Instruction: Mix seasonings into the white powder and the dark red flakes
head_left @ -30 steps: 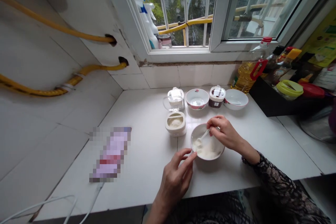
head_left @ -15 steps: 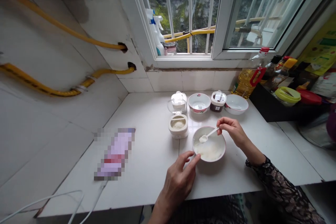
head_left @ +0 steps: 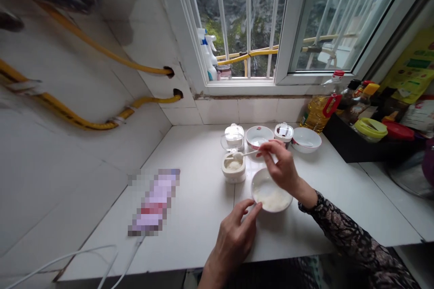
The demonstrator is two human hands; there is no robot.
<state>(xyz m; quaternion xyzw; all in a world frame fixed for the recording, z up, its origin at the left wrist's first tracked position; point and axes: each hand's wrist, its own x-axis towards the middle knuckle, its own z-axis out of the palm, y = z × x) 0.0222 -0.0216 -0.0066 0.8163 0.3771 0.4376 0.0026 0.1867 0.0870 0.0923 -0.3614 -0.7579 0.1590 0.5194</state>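
My right hand pinches the handle of a small white spoon. The spoon's head is over the mouth of an open white seasoning jar that holds a pale grainy substance. The jar's clear lid is flipped up at the back. In front of my right hand stands a white bowl with pale, whitish contents spread across its bottom. With thumb and fingers, my left hand grips the bowl's near-left rim. Part of the bowl's right side is hidden by my right hand.
Along the wall stand a white lidded jar, a floral bowl, a dark-filled jar and another bowl. An oil bottle and a black box of bottles are at right. A blurred purple object lies left.
My right hand has moved left with the spoon, from above the bowl to the open jar's mouth. The spoon carried white stuff earlier. My left hand stays at the bowl's rim.
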